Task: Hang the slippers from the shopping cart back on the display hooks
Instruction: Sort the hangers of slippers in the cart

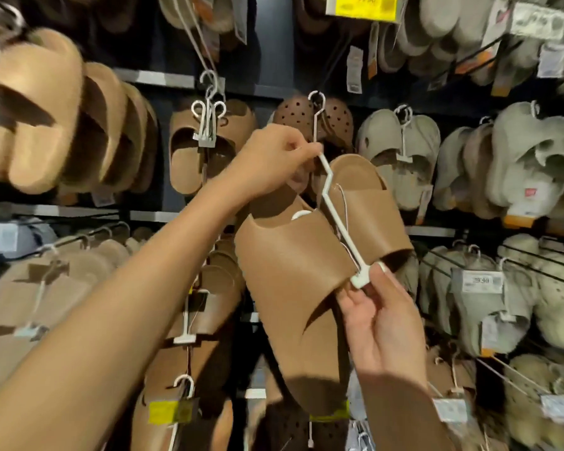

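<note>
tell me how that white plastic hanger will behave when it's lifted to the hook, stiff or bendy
The white plastic hanger looks thin and long, so it probably flexes a little. It already shows a kink near the left hand, hinting it bends under load. The brown slide slippers seem light foam, so they will likely swing from the clip that the right hand pinches.
</note>
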The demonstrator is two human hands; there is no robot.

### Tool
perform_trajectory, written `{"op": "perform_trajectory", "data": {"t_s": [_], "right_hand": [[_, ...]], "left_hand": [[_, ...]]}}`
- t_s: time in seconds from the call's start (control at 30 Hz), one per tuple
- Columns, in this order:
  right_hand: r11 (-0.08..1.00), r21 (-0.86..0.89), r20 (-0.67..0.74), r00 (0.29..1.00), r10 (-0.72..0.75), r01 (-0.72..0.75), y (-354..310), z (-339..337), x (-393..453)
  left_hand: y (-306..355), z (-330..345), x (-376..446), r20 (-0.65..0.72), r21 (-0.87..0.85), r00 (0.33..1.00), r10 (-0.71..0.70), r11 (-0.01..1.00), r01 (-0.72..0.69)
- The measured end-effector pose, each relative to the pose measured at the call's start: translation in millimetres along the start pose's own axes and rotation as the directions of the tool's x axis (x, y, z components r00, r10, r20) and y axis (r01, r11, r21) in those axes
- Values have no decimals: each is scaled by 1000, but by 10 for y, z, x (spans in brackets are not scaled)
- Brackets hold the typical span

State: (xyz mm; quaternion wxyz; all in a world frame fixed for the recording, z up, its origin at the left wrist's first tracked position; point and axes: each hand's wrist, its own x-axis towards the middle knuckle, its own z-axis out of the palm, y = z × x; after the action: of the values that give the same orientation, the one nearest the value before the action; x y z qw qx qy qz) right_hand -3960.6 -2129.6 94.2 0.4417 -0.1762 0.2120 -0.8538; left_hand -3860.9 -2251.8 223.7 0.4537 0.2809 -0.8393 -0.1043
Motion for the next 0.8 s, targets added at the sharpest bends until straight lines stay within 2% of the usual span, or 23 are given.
{"op": "perform_trajectory", "data": {"t_s": [0.1, 0.23, 0.33, 0.43, 0.53, 0.8], "right_hand": [[999, 40, 13, 1000, -4, 4, 227, 293, 103], [997, 77, 60, 998, 5, -10, 557, 755, 341], [996, 82, 90, 996, -29, 21, 852, 1172, 485], [994, 99, 109, 993, -53, 43, 1109, 1517, 614], [991, 135, 78, 996, -34, 23, 1333, 1816, 815], [964, 267, 0, 1000, -16, 15, 1646, 2470, 1476]], "left_hand": [[-251, -304, 24, -5, 83, 996, -89, 993, 89], [-712, -647, 63, -18, 93, 985, -173, 980, 174], [-1035, -859, 169, -69, 129, 981, -183, 973, 190], [-1285, -1061, 334, -140, 89, 973, -183, 977, 196], [-1505, -1230, 613, -201, 93, 965, -168, 977, 190], [-1819, -1402, 1424, -243, 201, 961, -134, 962, 185]]}}
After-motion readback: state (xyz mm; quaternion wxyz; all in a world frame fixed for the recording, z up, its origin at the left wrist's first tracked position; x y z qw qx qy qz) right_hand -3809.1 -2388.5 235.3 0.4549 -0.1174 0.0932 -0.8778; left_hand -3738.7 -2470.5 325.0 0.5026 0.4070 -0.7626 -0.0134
